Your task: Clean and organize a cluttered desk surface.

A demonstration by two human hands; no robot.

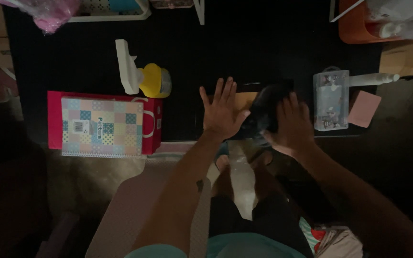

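Head view: two hands on a black cloth thing at the counter's near edge.

Left hand (221, 112) lies flat, fingers spread wide, on a tan card-like piece (244, 100). Just to its right, the right hand (290, 125) curls its fingers over the soft, dark, crumpled cloth (268, 107). The cloth touches both hands and runs up and away. The counter (192, 62) is black and smooth.

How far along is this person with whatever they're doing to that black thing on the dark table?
Hard to call anything finished. In hand: the left hand lies flat, fingers spread, on a tan flat piece, while the right hand grips a black cloth-like item beside it. Not touched: the patchwork notebook on the red bag, the yellow gadget and the clear box.
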